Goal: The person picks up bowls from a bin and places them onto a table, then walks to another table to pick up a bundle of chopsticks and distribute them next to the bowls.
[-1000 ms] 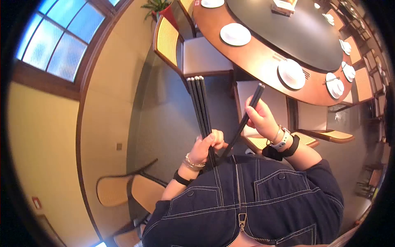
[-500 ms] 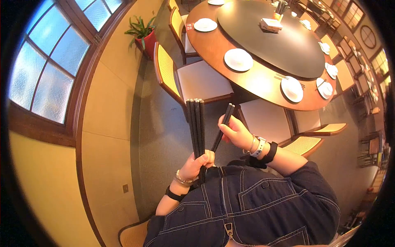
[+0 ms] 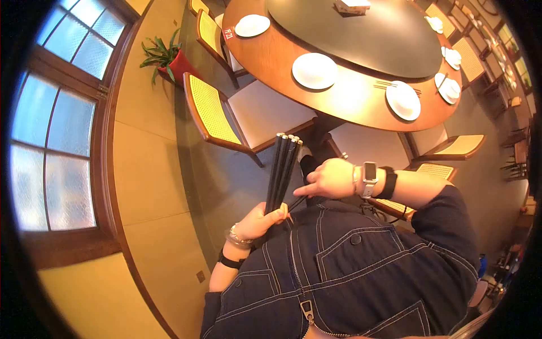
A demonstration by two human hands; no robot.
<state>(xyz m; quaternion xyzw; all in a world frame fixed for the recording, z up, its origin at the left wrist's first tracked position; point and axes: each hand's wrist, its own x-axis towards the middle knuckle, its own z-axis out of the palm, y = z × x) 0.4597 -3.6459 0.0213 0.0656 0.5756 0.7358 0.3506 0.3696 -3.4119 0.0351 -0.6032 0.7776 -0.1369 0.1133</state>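
My left hand [image 3: 261, 221] is wrapped round the lower part of a bundle of black chopsticks [image 3: 283, 174], held nearly upright with their metal-capped ends on top. Just right of it, my right hand [image 3: 332, 179] is closed, back of the hand up, index finger pointing toward the bundle. Capped ends of chopsticks [image 3: 344, 156] peek out above its knuckles, and thin dark lower ends show near the left fingers. Most of their length is hidden by the hand. A watch [image 3: 370, 172] sits on the right wrist.
Ahead stands a round wooden table [image 3: 350, 103] with a dark turntable [image 3: 361, 42]. Around its rim are white plates [image 3: 314, 71], with chopsticks by one plate [image 3: 403, 100]. Chairs [image 3: 271, 110] surround it. A potted plant [image 3: 176, 65] stands by the windowed wall at left.
The table has shifted up and left in view. My right hand has turned over, back now up, and moved slightly right. The bundle in my left hand now leans right.
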